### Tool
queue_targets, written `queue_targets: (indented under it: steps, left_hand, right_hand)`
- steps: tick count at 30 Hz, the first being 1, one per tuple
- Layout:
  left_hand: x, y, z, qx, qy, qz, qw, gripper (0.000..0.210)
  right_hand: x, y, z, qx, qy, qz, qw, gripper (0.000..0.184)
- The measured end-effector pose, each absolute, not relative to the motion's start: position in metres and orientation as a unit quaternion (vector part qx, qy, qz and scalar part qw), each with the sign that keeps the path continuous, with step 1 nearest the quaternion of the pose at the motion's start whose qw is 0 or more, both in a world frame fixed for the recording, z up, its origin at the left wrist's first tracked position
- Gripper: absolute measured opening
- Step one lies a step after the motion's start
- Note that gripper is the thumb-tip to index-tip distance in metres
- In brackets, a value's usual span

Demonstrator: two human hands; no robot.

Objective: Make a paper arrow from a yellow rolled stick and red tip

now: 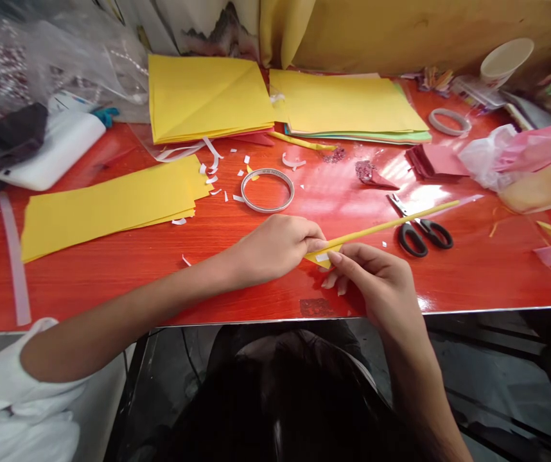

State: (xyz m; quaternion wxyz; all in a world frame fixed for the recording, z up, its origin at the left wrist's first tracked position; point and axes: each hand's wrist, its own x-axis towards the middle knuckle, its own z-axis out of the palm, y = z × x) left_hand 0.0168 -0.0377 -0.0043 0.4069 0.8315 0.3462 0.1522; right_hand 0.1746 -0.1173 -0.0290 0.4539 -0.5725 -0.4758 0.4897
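Observation:
A thin yellow paper stick, rolled tight, slants up to the right from my left hand. That hand is closed on its lower end, fingers curled under. Below the roll a small flap of the same yellow paper stays flat, with a white piece of double-sided tape on it. My right hand pinches the flap's edge by the tape between thumb and fingers. Black-handled scissors lie just beyond the right hand, partly under the stick. A roll of tape rests beyond the left hand.
Cut yellow paper strips lie at the left, with white scraps nearby. Two stacks of coloured paper stand at the back. A glittery red cone, another tape ring and a white cup are on the right.

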Motion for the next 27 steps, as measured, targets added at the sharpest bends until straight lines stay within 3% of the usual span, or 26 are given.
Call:
queue_targets:
  steps: [21, 27]
  left_hand:
    - [0.0141, -0.032, -0.0079, 0.783, 0.379, 0.142, 0.473, 0.023]
    - [0.0155, -0.0308, -0.0091, 0.74, 0.394, 0.148, 0.524, 0.022]
  right_hand:
    - [0.1737, -0.1132, -0.0264, -0.579, -0.495, 0.51, 0.399, 0.017]
    - [0.1678, -0.1147, -0.0316, -0.599, -0.459, 0.447, 0.48, 0.014]
